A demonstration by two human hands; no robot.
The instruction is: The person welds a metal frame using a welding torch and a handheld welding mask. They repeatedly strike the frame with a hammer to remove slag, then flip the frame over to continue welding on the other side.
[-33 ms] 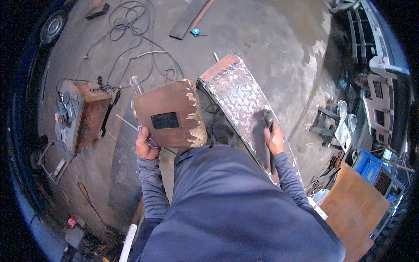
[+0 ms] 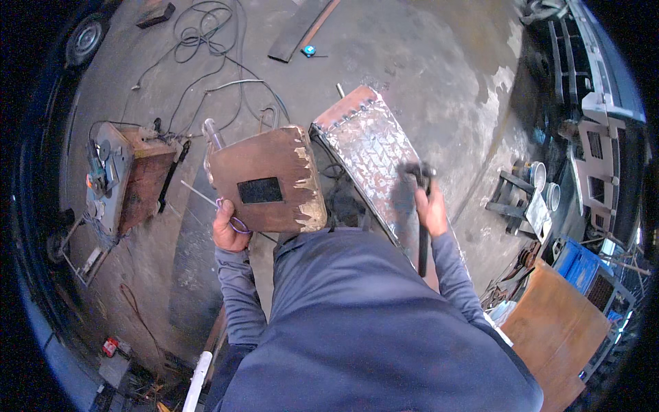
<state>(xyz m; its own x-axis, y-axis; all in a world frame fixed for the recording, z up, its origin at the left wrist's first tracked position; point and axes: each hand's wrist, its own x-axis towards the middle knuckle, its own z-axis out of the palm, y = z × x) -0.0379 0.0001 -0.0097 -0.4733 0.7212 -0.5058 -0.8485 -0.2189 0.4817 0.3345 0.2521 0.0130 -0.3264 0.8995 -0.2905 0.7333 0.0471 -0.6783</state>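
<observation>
My left hand [image 2: 232,226] is closed at the lower left edge of a brown welding hand shield [image 2: 250,158] with a dark rectangular window and a peeling right border. A thin rod [image 2: 199,194] sticks out by that hand, and a purple loop [image 2: 238,225] hangs at its fingers. What the palm grips is partly hidden. My right hand [image 2: 432,213] is wrapped round a dark hammer [image 2: 423,250], head pointing away from me, handle toward me. Beneath the hammer slants a long metal step [image 2: 367,144] with a worn, raised tread pattern and a row of weld beads along its far end.
A box-like stand [image 2: 141,192] with a grinder [image 2: 99,175] on it is at the left. Cables [image 2: 206,44] coil on the floor ahead, near a blue tape measure [image 2: 309,51]. Cans [image 2: 538,176] and a rusty sheet [image 2: 556,329] lie to the right.
The hammer in my right hand has risen slightly off the step, its head shifting a little away from me and its handle swinging. My left hand and the shield stay nearly still.
</observation>
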